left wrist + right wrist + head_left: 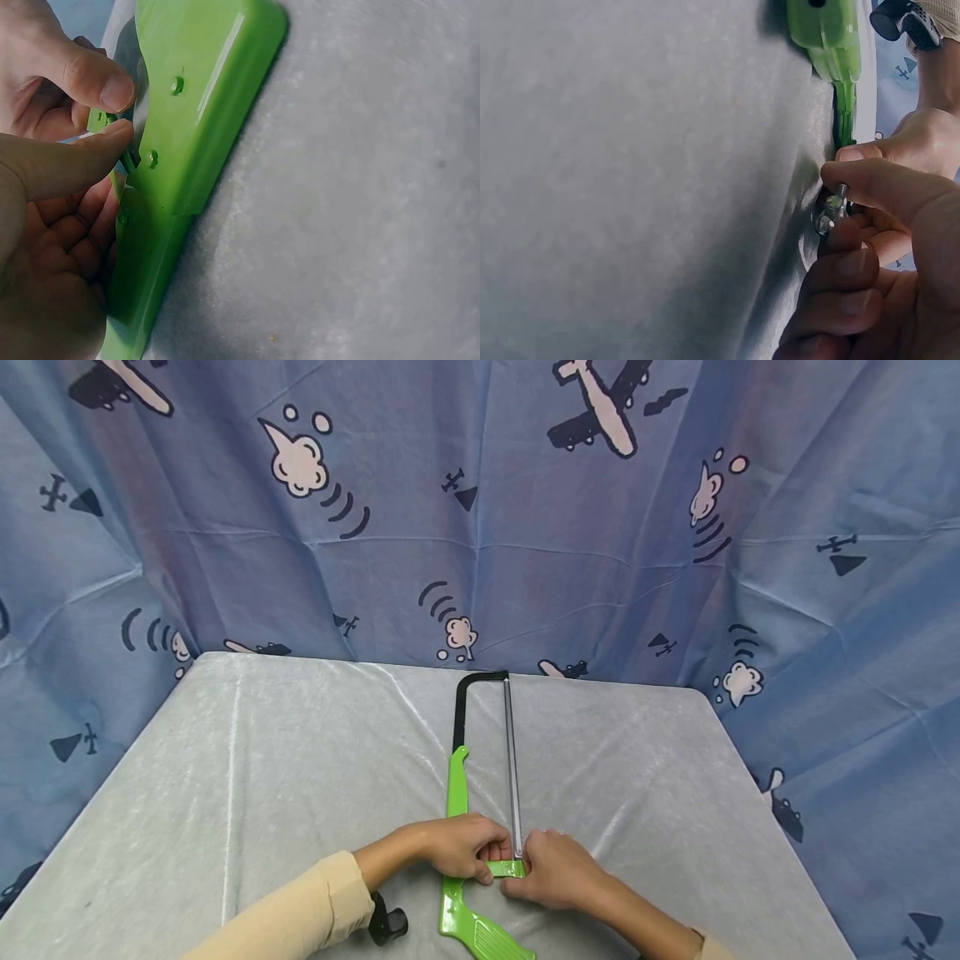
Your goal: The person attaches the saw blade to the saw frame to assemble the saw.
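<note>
A hacksaw [457, 785] with a green handle and black front frame lies on the grey cloth, its handle towards me. Its silvery blade [512, 752] runs along the right side. My left hand [461, 845] reaches over the frame and pinches the short green crosspiece [504, 868] near the blade's lower end. Across from it, my right hand [558, 868] has its fingers curled round a small metal wing nut on a threaded screw [831, 212]. The thumb lies by the crosspiece's end. In the left wrist view, both thumbs come close together beside the green handle [202, 90].
A grey velvety cloth [322, 735] covers the table. Behind its far edge hangs a blue curtain [390, 510] printed with planes, close to the saw's black front end. A black wrist-camera mount [388, 922] sticks out beside my left sleeve.
</note>
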Available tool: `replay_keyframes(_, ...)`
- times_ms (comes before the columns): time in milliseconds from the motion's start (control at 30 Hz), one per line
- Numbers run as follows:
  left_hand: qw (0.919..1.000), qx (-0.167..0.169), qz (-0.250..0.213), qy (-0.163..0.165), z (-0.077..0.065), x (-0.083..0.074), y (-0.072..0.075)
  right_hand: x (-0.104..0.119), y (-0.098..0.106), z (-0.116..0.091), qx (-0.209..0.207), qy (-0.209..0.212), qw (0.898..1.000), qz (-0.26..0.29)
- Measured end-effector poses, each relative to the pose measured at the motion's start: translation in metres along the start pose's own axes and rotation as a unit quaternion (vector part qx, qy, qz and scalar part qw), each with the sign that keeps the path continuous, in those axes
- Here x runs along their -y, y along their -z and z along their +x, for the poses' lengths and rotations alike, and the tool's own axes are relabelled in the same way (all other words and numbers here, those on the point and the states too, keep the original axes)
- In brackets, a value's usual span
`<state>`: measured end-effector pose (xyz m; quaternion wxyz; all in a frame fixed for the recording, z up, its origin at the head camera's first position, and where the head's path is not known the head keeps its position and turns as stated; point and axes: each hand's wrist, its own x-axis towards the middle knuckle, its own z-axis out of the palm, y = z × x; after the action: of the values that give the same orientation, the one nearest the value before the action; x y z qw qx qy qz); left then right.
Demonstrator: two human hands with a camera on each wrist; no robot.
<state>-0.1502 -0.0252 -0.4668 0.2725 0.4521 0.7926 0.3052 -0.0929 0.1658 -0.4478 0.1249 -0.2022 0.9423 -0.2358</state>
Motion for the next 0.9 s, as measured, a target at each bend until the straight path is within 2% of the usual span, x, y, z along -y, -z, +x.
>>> replay_keyframes(300, 1.0000, -0.001, 0.002, -0.003, 0.000, 0.000, 0.000, -0.009, -0.001, -0.002, 0.032, 0.008, 0.997, 0.065)
replay_keyframes(700, 1.0000, 0.000, 0.000, -0.006, -0.001, -0.001, 0.001, -0.012, -0.001, -0.004, 0.037, 0.020, 0.995, 0.090)
replay_keyframes(900, 1.0000, 0.002, -0.004, -0.008, -0.001, -0.001, 0.002, -0.016, 0.001, -0.004, 0.060, 0.038, 0.988, 0.138)
